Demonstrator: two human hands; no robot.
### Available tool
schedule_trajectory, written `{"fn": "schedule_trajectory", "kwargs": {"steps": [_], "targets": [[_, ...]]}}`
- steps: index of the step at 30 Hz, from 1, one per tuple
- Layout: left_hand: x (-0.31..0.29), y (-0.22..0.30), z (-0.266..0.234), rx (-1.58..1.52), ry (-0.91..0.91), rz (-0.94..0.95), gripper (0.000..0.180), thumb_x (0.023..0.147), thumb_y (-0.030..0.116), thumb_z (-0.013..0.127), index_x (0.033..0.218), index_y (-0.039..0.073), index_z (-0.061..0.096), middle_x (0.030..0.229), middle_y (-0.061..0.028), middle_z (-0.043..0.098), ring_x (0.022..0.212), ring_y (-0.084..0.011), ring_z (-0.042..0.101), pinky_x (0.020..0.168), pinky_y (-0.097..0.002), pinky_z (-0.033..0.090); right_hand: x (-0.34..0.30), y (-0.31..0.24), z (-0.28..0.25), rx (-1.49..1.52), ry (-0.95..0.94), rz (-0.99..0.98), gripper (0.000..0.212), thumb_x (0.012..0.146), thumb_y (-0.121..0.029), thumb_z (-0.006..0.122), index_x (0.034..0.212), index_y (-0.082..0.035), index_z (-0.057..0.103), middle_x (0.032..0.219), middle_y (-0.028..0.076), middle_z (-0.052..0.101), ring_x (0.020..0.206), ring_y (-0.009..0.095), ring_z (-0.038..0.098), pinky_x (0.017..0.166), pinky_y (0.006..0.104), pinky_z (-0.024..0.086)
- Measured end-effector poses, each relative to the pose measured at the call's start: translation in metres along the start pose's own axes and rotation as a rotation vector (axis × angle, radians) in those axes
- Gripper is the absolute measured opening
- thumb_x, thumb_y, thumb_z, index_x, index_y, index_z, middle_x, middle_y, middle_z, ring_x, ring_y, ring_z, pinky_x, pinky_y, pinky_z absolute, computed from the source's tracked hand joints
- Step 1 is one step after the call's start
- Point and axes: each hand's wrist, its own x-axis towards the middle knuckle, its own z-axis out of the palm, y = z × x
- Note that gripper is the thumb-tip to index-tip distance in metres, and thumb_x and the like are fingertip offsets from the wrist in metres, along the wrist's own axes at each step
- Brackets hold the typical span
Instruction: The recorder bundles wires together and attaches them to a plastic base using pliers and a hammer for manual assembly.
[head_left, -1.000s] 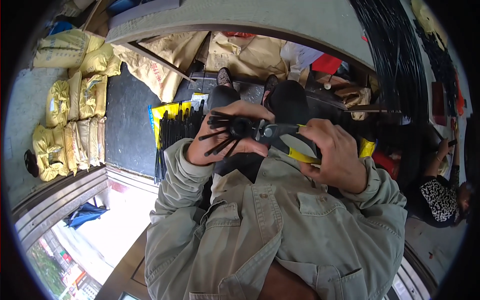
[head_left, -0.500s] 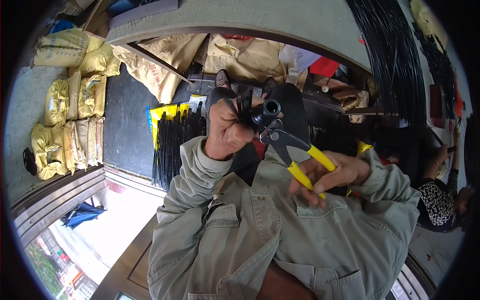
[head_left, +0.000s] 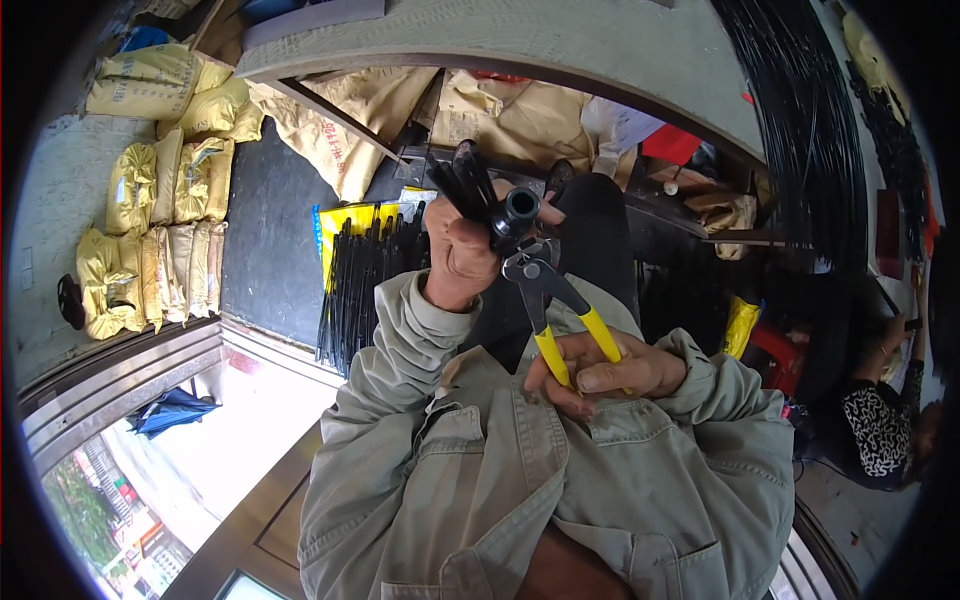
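My left hand [head_left: 460, 255] is closed around a black tubular part [head_left: 520, 204], its hollow round end facing up. Dark strips [head_left: 462, 188] stick out above the same fist; whether they join the tube I cannot tell. In my right hand [head_left: 620, 372] are pincers [head_left: 598, 332] with yellow handles and dark metal jaws. The handles are spread apart, my fingers around them. The jaws lie right at the near side of the tube, just below its open end; whether they grip anything there is too small to tell.
Upright black rods [head_left: 370, 280] stand bundled left of my knees. Yellowish sacks [head_left: 130, 190] are stacked at the far left. A grey tabletop [head_left: 600, 40] spans the far side, with long black strands [head_left: 800, 130] at its right. Another person [head_left: 880, 430] sits at the right.
The pincers and my right hand have moved left and slightly nearer to my left hand. The tubular part has shifted a little left, and the dark strips now fan out more visibly.
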Motion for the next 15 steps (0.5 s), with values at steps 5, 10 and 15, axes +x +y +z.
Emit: {"fn": "schedule_trajectory", "kwargs": {"steps": [5, 10, 15], "targets": [[0.001, 0.009, 0.004, 0.059, 0.068, -0.018, 0.109, 0.060, 0.087, 0.009, 0.085, -0.004, 0.064, 0.069, -0.0079, 0.058, 0.055, -0.0119, 0.048, 0.050, -0.0240, 0.036, -0.001, 0.001, -0.002, -0.106, 0.048, 0.054, 0.041, 0.089, -0.025, 0.050, 0.114, 0.007, 0.045, 0.076, 0.006, 0.051, 0.063, 0.008, 0.046, 0.055, 0.0217, 0.038], [-0.001, 0.009, -0.009, -0.059, -0.011, 0.066, 0.094, 0.071, 0.080, 0.028, 0.107, -0.003, 0.055, 0.076, -0.0081, 0.058, 0.058, -0.0116, 0.048, 0.056, -0.0232, 0.040, 0.003, -0.005, 0.004, -0.100, 0.166, 0.004, 0.036, 0.086, -0.018, 0.054, 0.113, 0.005, 0.046, 0.077, 0.006, 0.051, 0.067, 0.011, 0.050, 0.054, 0.0227, 0.040], [-0.005, 0.012, -0.020, -0.075, -0.104, 0.249, 0.065, 0.084, 0.041, 0.058, 0.128, 0.000, 0.034, 0.084, -0.0085, 0.057, 0.063, -0.0114, 0.049, 0.063, -0.0234, 0.043, 0.003, -0.022, -0.030, -1.461, 0.855, -0.784, 0.034, 0.076, 0.000, 0.060, 0.109, -0.003, 0.051, 0.091, 0.012, 0.055, 0.079, 0.020, 0.059, 0.064, 0.0303, 0.048]]}}
